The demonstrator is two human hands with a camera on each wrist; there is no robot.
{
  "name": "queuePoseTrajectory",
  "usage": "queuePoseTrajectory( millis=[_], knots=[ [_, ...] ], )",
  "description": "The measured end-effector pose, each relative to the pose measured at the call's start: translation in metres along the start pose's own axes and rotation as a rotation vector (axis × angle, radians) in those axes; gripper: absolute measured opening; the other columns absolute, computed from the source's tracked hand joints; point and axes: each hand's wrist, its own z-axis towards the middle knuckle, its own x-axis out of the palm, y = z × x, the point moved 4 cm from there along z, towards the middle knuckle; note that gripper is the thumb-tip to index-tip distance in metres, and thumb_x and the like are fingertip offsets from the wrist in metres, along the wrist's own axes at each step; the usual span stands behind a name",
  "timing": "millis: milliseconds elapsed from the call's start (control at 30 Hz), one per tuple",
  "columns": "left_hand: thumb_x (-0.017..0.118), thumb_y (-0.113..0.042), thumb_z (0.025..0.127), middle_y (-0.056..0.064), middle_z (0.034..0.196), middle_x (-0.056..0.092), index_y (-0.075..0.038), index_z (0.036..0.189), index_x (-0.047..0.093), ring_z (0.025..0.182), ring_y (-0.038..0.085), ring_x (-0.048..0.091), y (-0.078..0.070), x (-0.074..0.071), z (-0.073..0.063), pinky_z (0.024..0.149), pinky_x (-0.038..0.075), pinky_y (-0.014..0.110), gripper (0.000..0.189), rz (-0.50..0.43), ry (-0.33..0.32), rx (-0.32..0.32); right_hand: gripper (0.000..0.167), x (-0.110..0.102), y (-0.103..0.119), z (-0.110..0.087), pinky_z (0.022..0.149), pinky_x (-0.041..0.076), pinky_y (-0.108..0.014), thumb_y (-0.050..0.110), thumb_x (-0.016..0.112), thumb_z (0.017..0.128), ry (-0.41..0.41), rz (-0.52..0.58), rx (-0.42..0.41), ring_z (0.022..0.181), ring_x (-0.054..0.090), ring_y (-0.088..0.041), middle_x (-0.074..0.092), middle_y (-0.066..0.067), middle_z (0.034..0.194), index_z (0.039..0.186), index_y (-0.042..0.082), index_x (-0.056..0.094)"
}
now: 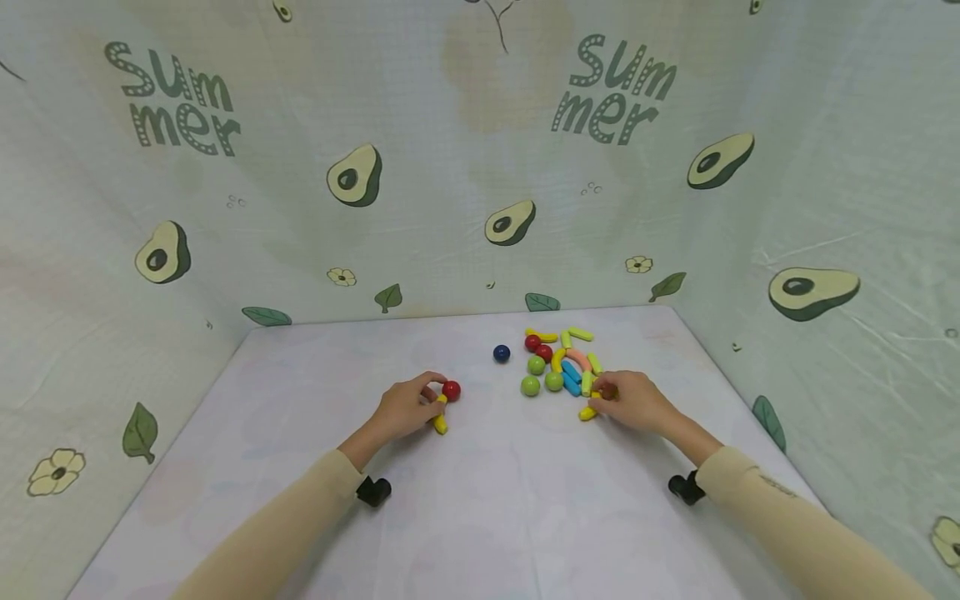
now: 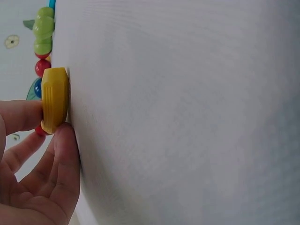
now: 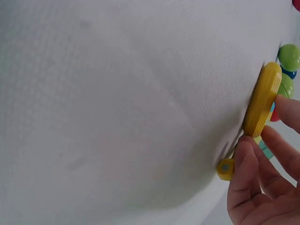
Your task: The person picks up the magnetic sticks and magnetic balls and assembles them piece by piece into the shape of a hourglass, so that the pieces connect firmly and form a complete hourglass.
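My left hand (image 1: 405,407) pinches a small yellow toy banana (image 1: 440,423) low over the white cloth, its fingertips around one end in the left wrist view. A red ball (image 1: 451,391) sits right by the index fingertip. On the other side, my right hand (image 1: 636,402) pinches another yellow toy banana (image 3: 263,99) between thumb and fingers at the near edge of the group of pieces. Beneath those fingers, the right wrist view shows a further yellow piece (image 3: 225,169), mostly hidden.
Beyond my right hand lie green balls (image 1: 530,386), red balls (image 1: 543,353), blue sticks (image 1: 572,372), a salmon curved piece (image 1: 578,358) and pale yellow-green sticks (image 1: 581,334). A dark blue ball (image 1: 501,353) stands apart to their left. Printed cloth walls (image 1: 435,250) enclose the table.
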Motion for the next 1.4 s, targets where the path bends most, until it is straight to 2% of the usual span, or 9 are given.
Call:
queuePoseTrajectory(
  millis=[167,400,667,1167,1400],
  knots=[
    [0.076,-0.028,0.099,0.002,0.114,0.071,-0.026,0.141,0.062,0.083,0.018,0.062,-0.0002,0.0006,0.0002,0.066,0.055,0.027,0.044,0.0,0.004,-0.007,0.024,-0.0005,0.0018,0.0,0.07,0.047,-0.034,0.022,0.08,0.096,0.011,-0.019,0.006,0.08,0.054,-0.02,0.063,-0.003,0.087,0.113,0.005,0.074],
    [0.076,-0.027,0.099,0.002,0.114,0.071,-0.025,0.141,0.062,0.085,0.019,0.062,0.0016,0.0004,0.0003,0.067,0.056,0.028,0.044,0.003,0.004,-0.016,0.027,0.0018,0.0034,0.0045,0.068,0.047,-0.033,0.031,0.079,0.096,0.007,-0.046,0.044,0.077,0.055,-0.02,0.063,-0.003,0.085,0.107,0.008,0.071],
    [0.076,-0.028,0.099,0.003,0.114,0.07,-0.025,0.142,0.062,0.083,0.019,0.061,-0.0001,0.0007,0.0002,0.067,0.056,0.027,0.045,-0.008,0.009,-0.022,0.028,0.0037,0.0014,0.0066,0.069,0.048,-0.033,0.026,0.08,0.095,0.034,-0.018,0.068,0.08,0.055,-0.021,0.063,-0.005,0.088,0.112,0.006,0.07],
    [0.075,-0.028,0.099,0.002,0.114,0.071,-0.026,0.14,0.063,0.091,0.021,0.061,0.0037,0.0016,0.0024,0.07,0.056,0.029,0.043,-0.001,0.004,-0.015,0.027,-0.0025,0.0036,0.0014,0.076,0.059,-0.033,0.009,0.08,0.092,0.166,0.047,-0.059,0.083,0.062,-0.018,0.071,-0.005,0.102,0.117,0.004,0.072],
    [0.075,-0.027,0.1,0.002,0.113,0.071,-0.025,0.141,0.063,0.092,0.02,0.062,0.0048,0.0016,0.0023,0.072,0.056,0.03,0.043,0.001,0.003,-0.008,0.029,-0.004,0.0012,0.0001,0.067,0.054,-0.03,0.012,0.082,0.092,0.169,0.029,-0.007,0.074,0.059,-0.016,0.068,-0.002,0.088,0.119,0.003,0.075]
  ],
)
